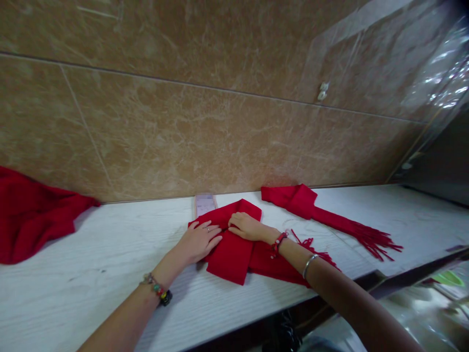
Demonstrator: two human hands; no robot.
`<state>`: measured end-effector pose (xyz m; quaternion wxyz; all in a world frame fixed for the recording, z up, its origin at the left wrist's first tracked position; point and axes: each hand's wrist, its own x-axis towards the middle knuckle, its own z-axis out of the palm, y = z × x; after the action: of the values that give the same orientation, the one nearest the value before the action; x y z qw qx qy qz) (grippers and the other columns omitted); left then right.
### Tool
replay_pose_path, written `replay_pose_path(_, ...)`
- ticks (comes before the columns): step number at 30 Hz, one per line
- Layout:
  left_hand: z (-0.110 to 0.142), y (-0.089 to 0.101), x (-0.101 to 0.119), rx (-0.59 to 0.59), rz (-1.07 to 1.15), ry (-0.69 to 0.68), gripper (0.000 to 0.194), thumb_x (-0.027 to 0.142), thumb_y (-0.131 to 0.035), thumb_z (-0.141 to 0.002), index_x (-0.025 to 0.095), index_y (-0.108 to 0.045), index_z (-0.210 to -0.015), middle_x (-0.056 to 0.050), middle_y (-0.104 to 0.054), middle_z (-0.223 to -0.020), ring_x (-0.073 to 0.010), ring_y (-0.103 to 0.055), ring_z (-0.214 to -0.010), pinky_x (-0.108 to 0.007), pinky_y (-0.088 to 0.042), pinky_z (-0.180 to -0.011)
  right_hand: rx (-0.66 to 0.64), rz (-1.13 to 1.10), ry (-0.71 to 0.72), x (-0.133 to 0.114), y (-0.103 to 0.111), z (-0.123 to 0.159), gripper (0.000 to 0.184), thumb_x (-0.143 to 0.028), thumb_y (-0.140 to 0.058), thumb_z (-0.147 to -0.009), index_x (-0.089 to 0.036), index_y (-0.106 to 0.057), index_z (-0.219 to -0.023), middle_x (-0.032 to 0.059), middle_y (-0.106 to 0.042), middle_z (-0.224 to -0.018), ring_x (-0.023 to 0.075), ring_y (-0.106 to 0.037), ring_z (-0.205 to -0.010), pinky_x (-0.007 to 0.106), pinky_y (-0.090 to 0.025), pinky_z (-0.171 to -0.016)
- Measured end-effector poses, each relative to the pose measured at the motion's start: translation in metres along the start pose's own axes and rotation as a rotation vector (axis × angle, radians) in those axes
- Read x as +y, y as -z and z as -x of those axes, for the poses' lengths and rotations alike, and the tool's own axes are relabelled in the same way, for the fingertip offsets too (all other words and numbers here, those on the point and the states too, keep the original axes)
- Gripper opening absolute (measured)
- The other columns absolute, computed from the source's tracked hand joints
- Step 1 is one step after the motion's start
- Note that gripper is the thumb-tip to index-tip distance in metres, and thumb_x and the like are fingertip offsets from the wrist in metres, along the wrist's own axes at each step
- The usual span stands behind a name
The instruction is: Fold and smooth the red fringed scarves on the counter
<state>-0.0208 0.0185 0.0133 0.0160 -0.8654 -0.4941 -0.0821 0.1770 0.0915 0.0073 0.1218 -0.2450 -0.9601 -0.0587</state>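
A folded red scarf (234, 252) with a fringed end lies on the white tabletop (110, 264) in front of me. My left hand (200, 240) rests flat on its left part, fingers stretched out. My right hand (246, 226) sits on the upper fold, fingers curled down and pinching the cloth. A second red scarf (322, 215) lies to the right, its fringe pointing right.
A heap of red fabric (29, 215) lies at the far left against the marble wall (220, 122). A small pale card (205, 204) leans on the wall behind the scarf. The table's front edge runs close to my right arm.
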Motion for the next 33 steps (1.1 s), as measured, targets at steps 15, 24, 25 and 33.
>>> replay_pose_path(15,-0.006,-0.003,0.000,-0.001,0.029,-0.079,0.045,0.036,-0.019,-0.092,0.020,-0.047,-0.122,-0.007,-0.051,-0.125,-0.0187,-0.043,-0.117,-0.035,-0.033,-0.090,-0.076,0.060,0.029,-0.003,0.006,0.007,0.028,-0.030,-0.035,-0.089,-0.015,-0.057,-0.082,0.0066,-0.057,-0.081,0.0165,-0.047,-0.078,0.031,-0.034,-0.076)
replay_pose_path(24,-0.011,-0.006,-0.001,0.097,0.021,-0.120,0.040,0.035,-0.025,-0.091,0.022,-0.046,-0.122,-0.004,-0.050,-0.127,-0.0187,-0.043,-0.115,-0.036,-0.031,-0.093,-0.038,-0.009,-0.006,-0.003,0.013,0.024,0.020,-0.027,-0.042,-0.085,-0.014,-0.056,-0.089,0.0081,-0.056,-0.088,0.0183,-0.047,-0.084,0.033,-0.038,-0.080)
replay_pose_path(25,-0.012,-0.008,-0.002,0.100,0.027,-0.123,0.042,0.037,-0.025,-0.091,0.022,-0.043,-0.125,-0.004,-0.045,-0.131,-0.0191,-0.038,-0.120,-0.037,-0.028,-0.096,0.004,-0.046,-0.019,-0.004,0.013,0.023,0.020,-0.027,-0.044,-0.083,-0.014,-0.055,-0.093,0.0090,-0.055,-0.094,0.0190,-0.047,-0.089,0.034,-0.038,-0.083)
replay_pose_path(33,-0.015,-0.008,0.000,-0.020,0.029,-0.059,0.041,0.038,-0.025,-0.090,0.022,-0.051,-0.118,-0.004,-0.050,-0.127,-0.0219,-0.037,-0.122,-0.043,-0.027,-0.097,-0.153,-0.127,-0.191,-0.009,0.004,0.016,0.050,-0.043,-0.029,-0.089,-0.017,-0.035,-0.131,0.0122,-0.034,-0.138,0.0251,-0.024,-0.128,0.051,-0.022,-0.101)
